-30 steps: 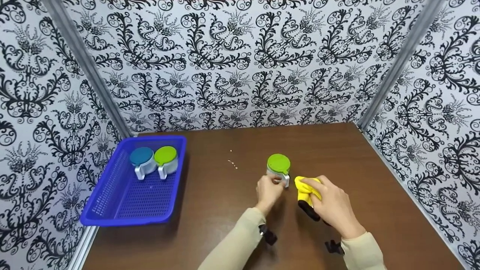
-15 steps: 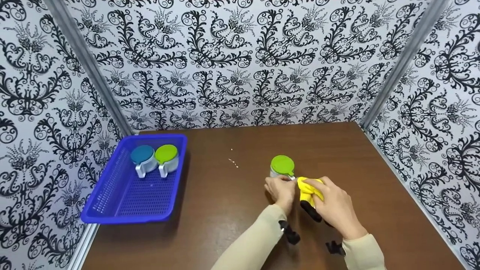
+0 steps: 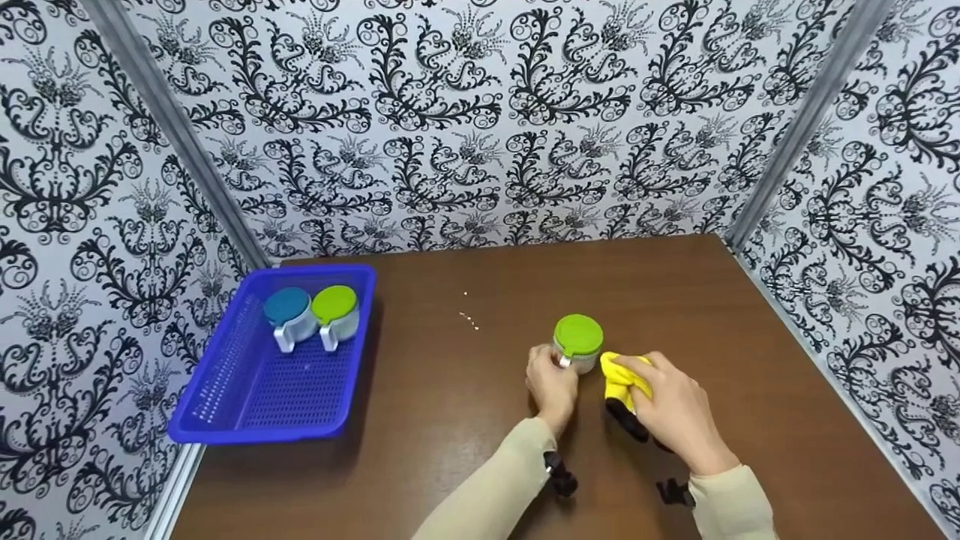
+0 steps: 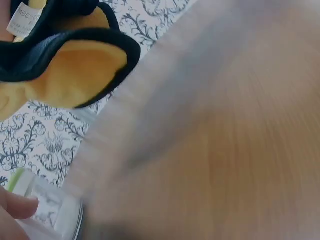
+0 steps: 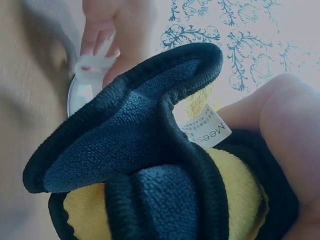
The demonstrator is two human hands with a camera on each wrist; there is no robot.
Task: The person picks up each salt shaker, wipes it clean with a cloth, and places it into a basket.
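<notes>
My left hand (image 3: pixel 551 381) grips a jar (image 3: pixel 585 364) at its handle, fingers curled, the green lid (image 3: pixel 578 334) uppermost just ahead of my knuckles. Close to the right of that grip, my right hand (image 3: pixel 679 412) pinches a bunched yellow-and-dark cloth (image 3: pixel 616 376). Well left of both hands, a blue basket (image 3: pixel 300 390) holds a blue-lidded cup (image 3: pixel 300 328) and a green-lidded cup (image 3: pixel 345 325), side by side.

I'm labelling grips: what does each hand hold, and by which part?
Left hand: the green-lidded jar, at its handle. Right hand: the yellow cloth, pinched at its bunched upper end.
</notes>
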